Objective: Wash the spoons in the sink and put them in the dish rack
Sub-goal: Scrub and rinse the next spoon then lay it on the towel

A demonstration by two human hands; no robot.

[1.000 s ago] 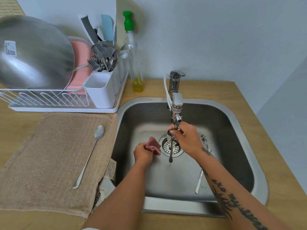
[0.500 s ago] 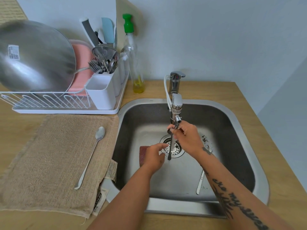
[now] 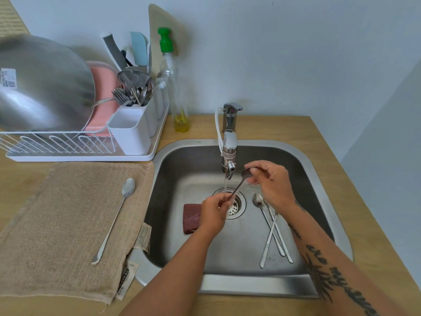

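Observation:
A long-handled spoon (image 3: 239,184) is held slanted under the running faucet (image 3: 229,156) over the drain of the steel sink (image 3: 323,192). My right hand (image 3: 271,182) pinches its bowl end. My left hand (image 3: 215,214) grips the lower end of its handle. Several more spoons (image 3: 271,226) lie crossed on the sink floor to the right of the drain. A dark red sponge (image 3: 191,216) lies on the sink floor beside my left hand. One spoon (image 3: 114,218) rests on the beige towel (image 3: 57,224). The white dish rack (image 3: 86,147) stands at the back left.
The rack holds a large steel bowl (image 3: 43,85), a pink plate (image 3: 104,96) and a white cutlery caddy (image 3: 132,131) full of utensils. A soap bottle (image 3: 175,87) with a green cap stands behind the sink. A wooden counter (image 3: 355,201) surrounds the sink.
My left hand let go of the red sponge, which now lies on the sink floor, and took the spoon's handle end. My right hand shifted right, tilting the spoon under the water.

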